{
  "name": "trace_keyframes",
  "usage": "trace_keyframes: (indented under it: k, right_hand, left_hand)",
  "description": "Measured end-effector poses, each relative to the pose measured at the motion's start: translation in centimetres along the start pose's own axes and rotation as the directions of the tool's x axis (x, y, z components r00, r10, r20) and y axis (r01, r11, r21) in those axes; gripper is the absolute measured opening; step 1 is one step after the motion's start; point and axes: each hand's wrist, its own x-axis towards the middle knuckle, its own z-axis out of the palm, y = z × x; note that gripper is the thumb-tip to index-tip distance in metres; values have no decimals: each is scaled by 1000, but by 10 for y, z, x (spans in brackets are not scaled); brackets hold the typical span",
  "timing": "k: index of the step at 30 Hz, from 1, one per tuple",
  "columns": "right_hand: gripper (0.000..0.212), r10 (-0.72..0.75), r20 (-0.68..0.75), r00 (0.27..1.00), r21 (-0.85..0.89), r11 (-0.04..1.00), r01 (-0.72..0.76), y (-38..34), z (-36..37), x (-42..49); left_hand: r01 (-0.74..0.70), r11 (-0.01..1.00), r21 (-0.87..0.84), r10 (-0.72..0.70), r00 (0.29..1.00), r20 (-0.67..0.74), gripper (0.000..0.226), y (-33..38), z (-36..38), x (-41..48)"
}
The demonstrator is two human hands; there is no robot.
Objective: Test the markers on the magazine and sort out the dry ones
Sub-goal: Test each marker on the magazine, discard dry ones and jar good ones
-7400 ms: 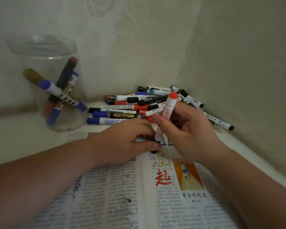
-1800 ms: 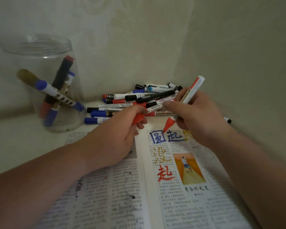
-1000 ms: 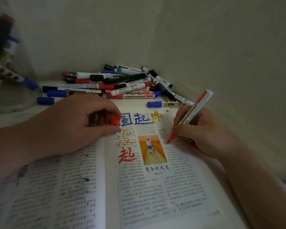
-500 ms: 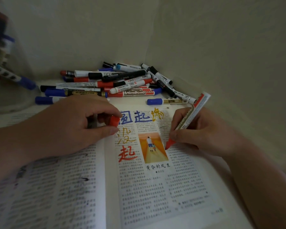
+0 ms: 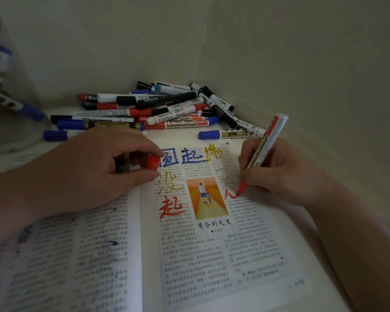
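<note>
An open magazine [image 5: 207, 255] lies in front of me, its right page marked with blue, yellow and red characters. My right hand [image 5: 279, 170] grips an uncapped red marker [image 5: 260, 154] like a pen. The marker's tip touches the page just right of the small picture, beside a fresh red stroke [image 5: 231, 194]. My left hand [image 5: 95, 167] rests on the magazine's fold and pinches the marker's red cap [image 5: 153, 162] between thumb and fingers. A pile of capped markers [image 5: 158, 111] lies behind the magazine in the corner.
A clear jar [image 5: 7, 104] holding a few markers stands at the far left, blurred. Walls close in behind and to the right of the pile. A single blue-capped marker [image 5: 223, 134] lies just above the magazine's top edge.
My right hand has drawn the marker's tip across the page, leaving a short red stroke that was not there half a second ago. My left hand keeps holding the cap in place.
</note>
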Motion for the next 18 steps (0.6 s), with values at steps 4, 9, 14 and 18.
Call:
trace_keyframes:
  k: [4, 9, 14, 18]
  right_hand:
    - [22, -9, -80, 997, 126, 992, 19, 1, 1, 0]
    - [21, -37, -58, 998, 88, 995, 42, 2, 3, 1]
    - [6, -66, -108, 992, 68, 995, 73, 3, 1, 0]
    - [12, -49, -33, 998, -35, 998, 48, 2, 0, -1]
  left_hand:
    - [-14, 1000, 7, 14, 1000, -1, 47, 0, 0, 0]
    - [-8, 1000, 4, 8, 1000, 8, 46, 0, 0, -1]
    - [-5, 1000, 1, 5, 1000, 9, 38, 0, 0, -1]
    - [-6, 1000, -9, 6, 1000, 8, 40, 2, 1, -1]
